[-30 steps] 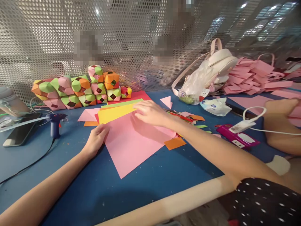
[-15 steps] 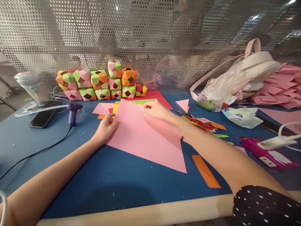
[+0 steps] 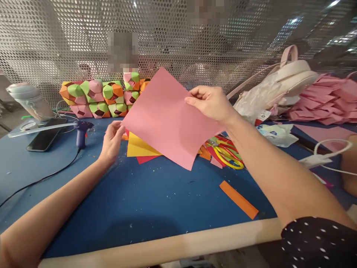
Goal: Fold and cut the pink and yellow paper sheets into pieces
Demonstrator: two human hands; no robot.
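A sheet of pink paper (image 3: 167, 123) is held up above the table, tilted so that its corners point up, down and sideways. My right hand (image 3: 212, 102) pinches its upper right edge between thumb and fingers. At the sheet's left corner, my left hand (image 3: 111, 141) has its thumb and fingertips closed on the paper. Beneath lie yellow paper (image 3: 141, 146) and red paper (image 3: 147, 159), partly covered by the pink sheet. Close under my right forearm are yellow-handled scissors (image 3: 230, 160) among coloured paper scraps. An orange paper strip (image 3: 240, 200) rests nearer the table's front edge.
Folded paper blocks (image 3: 97, 98) are stacked at the back left. A blue glue gun (image 3: 81, 134), a phone (image 3: 46, 134) and a bottle (image 3: 29, 100) stand left. A white bag (image 3: 295, 76) and piled pink paper pieces (image 3: 326, 98) occupy the back right. Another person's arm (image 3: 350, 163) shows at right.
The pink sheet has been lifted off the table and turned, uncovering yellow and red paper and the scissors. My right hand has risen to the right; my left hand has shifted left.
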